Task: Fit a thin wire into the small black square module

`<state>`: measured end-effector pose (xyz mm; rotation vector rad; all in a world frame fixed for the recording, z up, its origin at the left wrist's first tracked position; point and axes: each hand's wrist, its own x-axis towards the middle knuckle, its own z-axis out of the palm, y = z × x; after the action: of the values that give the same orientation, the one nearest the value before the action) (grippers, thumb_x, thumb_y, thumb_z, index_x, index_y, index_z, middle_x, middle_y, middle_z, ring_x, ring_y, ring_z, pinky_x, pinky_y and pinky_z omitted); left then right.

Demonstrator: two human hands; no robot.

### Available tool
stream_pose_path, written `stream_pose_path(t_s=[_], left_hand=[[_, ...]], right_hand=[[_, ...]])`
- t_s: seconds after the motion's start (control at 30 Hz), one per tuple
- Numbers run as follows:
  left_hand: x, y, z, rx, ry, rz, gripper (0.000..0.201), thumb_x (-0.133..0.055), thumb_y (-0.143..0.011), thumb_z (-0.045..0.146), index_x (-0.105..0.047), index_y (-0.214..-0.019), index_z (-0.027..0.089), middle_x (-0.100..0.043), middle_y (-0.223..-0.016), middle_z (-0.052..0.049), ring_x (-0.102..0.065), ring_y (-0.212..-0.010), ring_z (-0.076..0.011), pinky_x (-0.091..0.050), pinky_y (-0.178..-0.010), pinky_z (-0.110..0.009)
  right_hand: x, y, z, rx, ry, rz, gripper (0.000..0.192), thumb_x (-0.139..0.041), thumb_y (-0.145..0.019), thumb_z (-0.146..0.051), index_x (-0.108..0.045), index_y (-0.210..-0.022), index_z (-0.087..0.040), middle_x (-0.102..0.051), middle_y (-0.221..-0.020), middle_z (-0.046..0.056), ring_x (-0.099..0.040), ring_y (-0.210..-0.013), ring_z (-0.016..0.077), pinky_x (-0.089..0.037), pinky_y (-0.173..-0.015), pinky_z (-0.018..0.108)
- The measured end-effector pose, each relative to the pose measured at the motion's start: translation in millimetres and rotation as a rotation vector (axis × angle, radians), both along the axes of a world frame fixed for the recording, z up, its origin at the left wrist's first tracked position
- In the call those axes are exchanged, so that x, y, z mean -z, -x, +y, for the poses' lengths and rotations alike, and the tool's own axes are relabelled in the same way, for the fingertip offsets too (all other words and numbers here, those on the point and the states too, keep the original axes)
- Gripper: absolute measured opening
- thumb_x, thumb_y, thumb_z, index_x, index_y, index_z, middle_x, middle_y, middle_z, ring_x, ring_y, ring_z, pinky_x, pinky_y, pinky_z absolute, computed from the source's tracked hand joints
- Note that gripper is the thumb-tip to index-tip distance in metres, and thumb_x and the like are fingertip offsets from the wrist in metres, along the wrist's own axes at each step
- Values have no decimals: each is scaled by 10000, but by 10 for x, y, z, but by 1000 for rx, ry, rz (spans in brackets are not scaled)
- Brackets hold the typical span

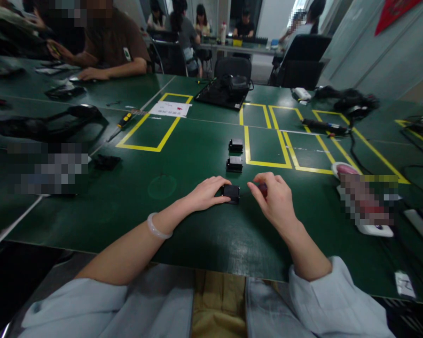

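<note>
Nearest black block: a small dark square block [231,192] lies flat on the green table [183,159], close to the near edge and between the person's two hands.
Left hand: the left hand [206,193] rests palm down on the table with its fingers laid against the left side and front edge of that block; the thumb lies along the near side. The fingers touch the block and steady it, but it is not lifted, and I cannot tell whether they truly clamp it.
Right hand: the right hand [275,197] is curled just right of the block, fingers drawn together around a small dark red object [262,188] that peeks out between thumb and forefinger; what that object is cannot be told.
Wrist: a pale bangle [157,229] sits on the left wrist; both forearms come out of light blue sleeves.
Other blocks: two more black blocks, one [234,164] just beyond the first and another [236,145] beyond that, stand in a line beside a yellow taped rectangle [266,146].
Farther out: a black tray [220,95] holding dark gear, a white sheet of paper [170,109] and a yellow-handled screwdriver [125,120] lie toward the far side.
Others: a person in a brown shirt [114,40] sits at the far left of the table, forearm on the surface.
</note>
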<state>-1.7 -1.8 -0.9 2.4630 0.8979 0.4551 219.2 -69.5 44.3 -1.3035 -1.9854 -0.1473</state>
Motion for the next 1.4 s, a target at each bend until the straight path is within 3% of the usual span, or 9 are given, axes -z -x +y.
stream_pose_path(t_s=[0.2,0.53,0.73,0.97,1.03,1.2,1.4], left_hand=[[13,5,1,-3,5,-10,371,-601,-891,453,-560,-1173,215,-609,-1105,-77,-566,-1022,-247,-444,-885,-367],[-11,-4,-2,2,-4,3,366,-597,-898,438,-547,-1178,208,-605,-1114,-78,-565,-1025,-246,-445,-881,-363],[-16,-1,-3,-1,2,6,361,-604,-894,433,-547,-1171,208,-606,-1108,-80,-566,-1022,-249,-450,-870,-365],[-19,-11,-8,-5,-5,23,367,-605,-896,431,-545,-1173,197,-606,-1112,-85,-566,-1031,-252,-452,-875,-365],[-24,-14,-7,-5,-4,23,365,-605,-896,430,-545,-1171,198,-607,-1115,-86,-566,-1033,-253,-452,-878,-368],[-20,-9,-3,-3,-6,16,356,-605,-894,429,-548,-1166,206,-606,-1113,-81,-566,-1034,-253,-450,-877,-369],[-13,-4,-7,-2,-8,17,368,-600,-900,433,-542,-1179,201,-604,-1118,-81,-565,-1032,-250,-451,-871,-359]], right_hand=[[-26,29,-16,-15,-15,19,126,-465,-876,-202,-521,-988,-216,-593,-711,4,-522,-626,168,-417,-659,320],[-22,14,2,6,-28,-22,37,-493,-917,-246,-512,-934,-220,-577,-682,-7,-498,-603,154,-402,-632,298],[-45,26,-17,-25,-24,-9,158,-480,-870,-180,-503,-1025,-197,-586,-713,3,-520,-643,170,-418,-670,315],[-7,-4,-6,-2,-15,-28,85,-517,-920,-296,-515,-889,-217,-584,-698,-3,-472,-595,143,-393,-630,287],[-12,4,-4,-5,-23,-17,40,-488,-923,-249,-513,-924,-218,-585,-700,-5,-491,-603,145,-402,-638,288],[-37,22,-17,-26,-47,-3,142,-463,-879,-165,-506,-1010,-197,-588,-710,2,-526,-643,165,-427,-687,311],[-12,4,-10,8,-10,-16,96,-525,-915,-309,-518,-923,-214,-600,-723,7,-491,-610,153,-410,-648,299]])
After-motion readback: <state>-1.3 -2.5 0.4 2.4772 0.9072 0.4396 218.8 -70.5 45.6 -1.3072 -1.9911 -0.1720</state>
